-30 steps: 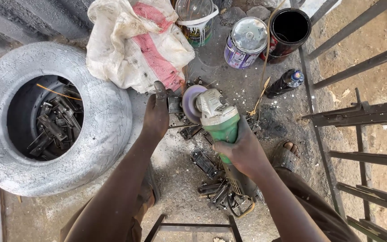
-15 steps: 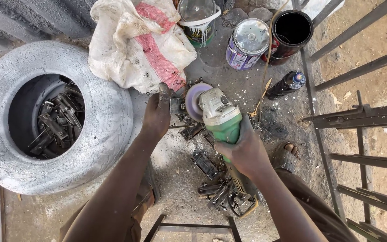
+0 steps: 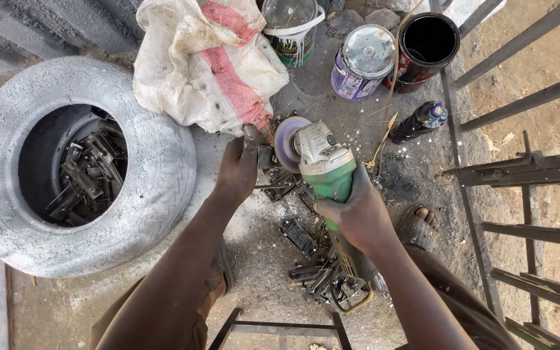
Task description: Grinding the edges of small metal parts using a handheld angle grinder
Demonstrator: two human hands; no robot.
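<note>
My right hand (image 3: 358, 217) grips the green body of an angle grinder (image 3: 322, 162), its grey disc (image 3: 290, 142) turned toward my left hand. My left hand (image 3: 238, 168) presses down on a small dark metal piece (image 3: 264, 155) on the ground, right beside the disc. More dark metal pieces (image 3: 306, 249) lie scattered on the concrete below the grinder, between my arms.
A grey-painted tyre (image 3: 157, 188) at the left holds several metal brackets (image 3: 89, 172). A dirty white and red sack (image 3: 209, 61), two paint cans (image 3: 361, 61), a black cylinder (image 3: 429, 42) and a dark bottle (image 3: 419, 122) stand behind. A welded metal gate frame (image 3: 526, 168) lies at the right.
The view has shifted slightly. My left hand has settled lower on the metal piece and the grinder's disc has stayed next to it.
</note>
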